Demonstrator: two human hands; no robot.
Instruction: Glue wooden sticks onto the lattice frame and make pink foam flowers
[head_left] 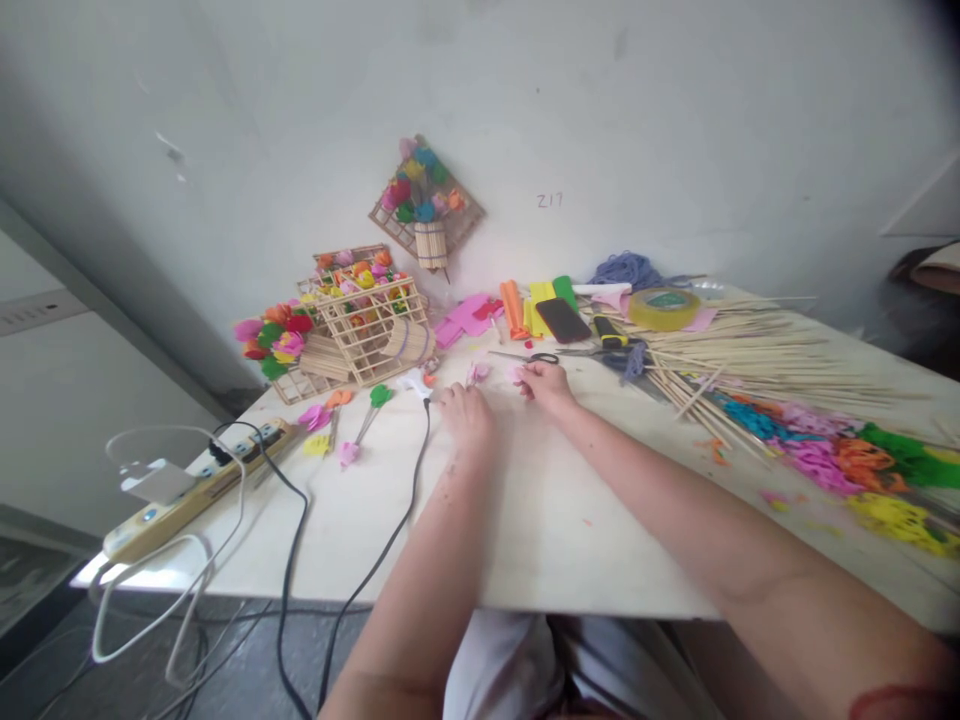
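Observation:
My left hand [465, 408] rests low over the table with its fingers curled, and a small pink flower [477, 373] shows right at its fingertips. My right hand [546, 387] pinches a light pink petal piece [516, 373] between thumb and fingers. Just left of my left hand lies a white glue gun [415, 383] with a black cord. Beyond my right hand are scissors [525, 357] with black handles. Finished flowers on sticks lie to the left: a green one [380, 396], a pink one [349, 454] and a yellow one [317, 445] among them.
Stick lattice baskets with flowers [367, 330] stand at the back left; another lattice [427, 205] hangs on the wall. A power strip [199, 490] with cords is at left. Phone [562, 320], tape roll [664, 308], bamboo sticks [780, 350] and coloured petals [817, 465] spread right.

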